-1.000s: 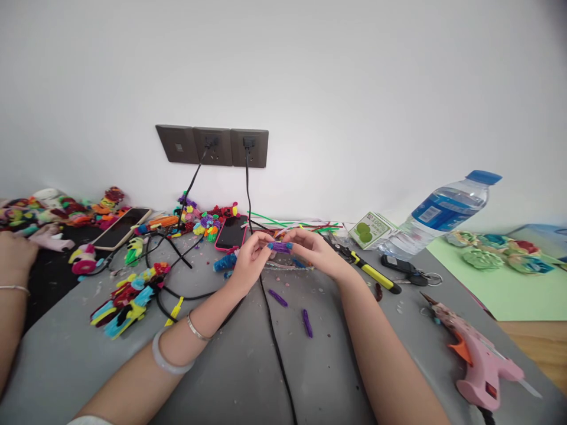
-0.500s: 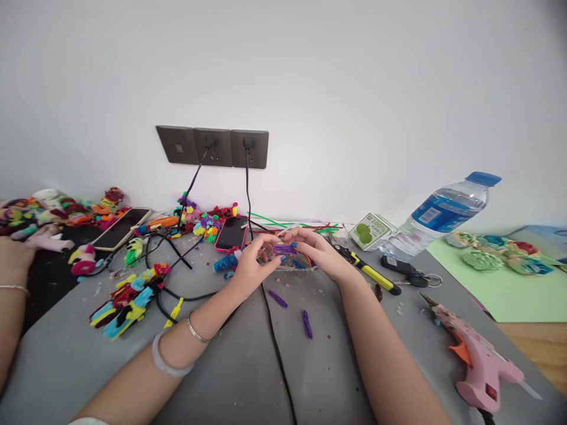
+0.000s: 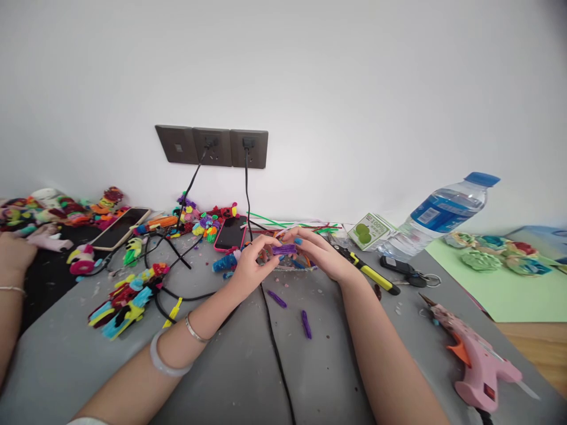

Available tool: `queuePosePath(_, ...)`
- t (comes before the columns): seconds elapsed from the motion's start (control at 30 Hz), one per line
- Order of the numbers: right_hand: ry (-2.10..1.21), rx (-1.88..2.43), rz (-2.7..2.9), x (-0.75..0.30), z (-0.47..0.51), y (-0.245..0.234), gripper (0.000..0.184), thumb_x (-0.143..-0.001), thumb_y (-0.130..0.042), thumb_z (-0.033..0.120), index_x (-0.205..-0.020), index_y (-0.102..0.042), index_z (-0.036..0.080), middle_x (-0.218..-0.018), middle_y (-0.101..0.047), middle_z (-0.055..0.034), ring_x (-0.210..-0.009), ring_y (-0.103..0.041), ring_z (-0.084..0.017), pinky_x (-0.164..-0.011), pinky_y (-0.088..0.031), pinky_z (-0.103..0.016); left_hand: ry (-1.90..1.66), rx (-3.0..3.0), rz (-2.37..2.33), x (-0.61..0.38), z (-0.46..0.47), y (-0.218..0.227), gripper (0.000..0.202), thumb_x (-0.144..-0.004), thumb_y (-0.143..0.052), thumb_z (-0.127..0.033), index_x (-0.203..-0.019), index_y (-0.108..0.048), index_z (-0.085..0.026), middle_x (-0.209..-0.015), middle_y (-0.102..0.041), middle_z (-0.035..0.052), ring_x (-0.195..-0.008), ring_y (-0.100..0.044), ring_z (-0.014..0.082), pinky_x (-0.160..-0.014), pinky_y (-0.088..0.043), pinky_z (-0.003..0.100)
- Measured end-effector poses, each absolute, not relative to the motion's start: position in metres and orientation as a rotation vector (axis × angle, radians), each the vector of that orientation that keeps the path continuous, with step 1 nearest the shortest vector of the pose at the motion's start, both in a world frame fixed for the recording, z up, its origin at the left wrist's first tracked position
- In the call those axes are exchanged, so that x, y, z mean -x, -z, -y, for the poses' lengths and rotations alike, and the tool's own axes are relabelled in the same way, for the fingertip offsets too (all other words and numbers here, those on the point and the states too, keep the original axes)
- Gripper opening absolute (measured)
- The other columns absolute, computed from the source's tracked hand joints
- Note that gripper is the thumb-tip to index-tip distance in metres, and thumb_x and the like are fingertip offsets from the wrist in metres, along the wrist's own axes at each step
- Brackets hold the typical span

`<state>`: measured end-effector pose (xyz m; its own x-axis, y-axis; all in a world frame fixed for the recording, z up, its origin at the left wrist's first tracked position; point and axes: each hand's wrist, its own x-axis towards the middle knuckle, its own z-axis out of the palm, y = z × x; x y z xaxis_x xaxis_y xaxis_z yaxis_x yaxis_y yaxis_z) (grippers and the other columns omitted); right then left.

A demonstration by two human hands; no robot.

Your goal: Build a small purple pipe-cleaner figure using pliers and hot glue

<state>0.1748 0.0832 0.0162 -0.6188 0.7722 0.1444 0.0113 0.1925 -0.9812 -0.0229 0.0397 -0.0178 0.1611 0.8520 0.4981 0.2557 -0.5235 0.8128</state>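
Observation:
A short folded bundle of purple pipe cleaner [image 3: 283,249] is held lengthwise above the grey table. My left hand [image 3: 252,265] pinches its left end between thumb and fingers. Blue-nailed fingers of my right hand [image 3: 325,257] close on the right end; the thumb is hidden. Beneath the hands lies a shallow tray [image 3: 295,269] of small colourful bits, mostly covered by my fingers. Closer to me, a slanted purple piece [image 3: 277,299] and another purple piece [image 3: 306,324] rest on the tabletop.
A black cable [image 3: 275,348] crosses the table. To the right are a yellow-black cutter [image 3: 374,274], car keys [image 3: 407,270], a tilted water bottle [image 3: 443,212] and a pink glue gun [image 3: 481,360]. Pipe-cleaner figures [image 3: 126,301] and phones [image 3: 230,234] lie left, near another person's hand [image 3: 15,260].
The purple bundle has turned slightly between my fingertips, and my right fingers have shifted a little on it. The view has drifted very slightly; the loose purple pieces stay put.

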Motion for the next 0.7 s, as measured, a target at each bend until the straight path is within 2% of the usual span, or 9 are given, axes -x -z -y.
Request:
queuePosePath(0.17,-1.536,0.635,1.832,-0.1753,-0.0787,-0.0220,0.023,-0.086,-0.068,0.036,-0.103,-0.058,0.023,-0.099,-0.059,-0.0044,-0.088,-0.057,-0.018,-0.071,-0.045,-0.028,-1.403,-1.824,-1.046,0.0224,-0.0382,0.0160,0.017,-0.084,-0.059,-0.018,-0.101,-0.059,-0.019,-0.098,-0.065,0.0059,-0.083,-0.059,0.0171,-0.075,-0.047,0.027)
queuePosePath(0.43,-1.537,0.644,1.819,-0.1760,-0.0799,-0.0199,0.024,-0.084,-0.069,0.036,-0.097,-0.055,0.022,-0.093,-0.057,-0.0034,-0.078,-0.053,-0.016,-0.061,-0.040,-0.025,-1.433,-1.768,-1.033,0.0207,-0.0366,0.0132,0.021,-0.082,-0.060,-0.020,-0.103,-0.058,-0.020,-0.098,-0.064,0.0049,-0.081,-0.061,0.0157,-0.072,-0.046,0.025)
queuePosePath(0.7,-1.568,0.662,1.799,-0.1756,-0.0767,-0.0250,0.022,-0.084,-0.068,0.034,-0.094,-0.053,0.023,-0.086,-0.054,-0.0006,-0.069,-0.048,-0.013,-0.058,-0.037,-0.024,-1.440,-1.786,-1.035,0.0208,-0.0378,0.0144,0.016,-0.080,-0.061,-0.018,-0.096,-0.059,-0.019,-0.092,-0.063,0.0041,-0.079,-0.061,0.0156,-0.071,-0.048,0.026)
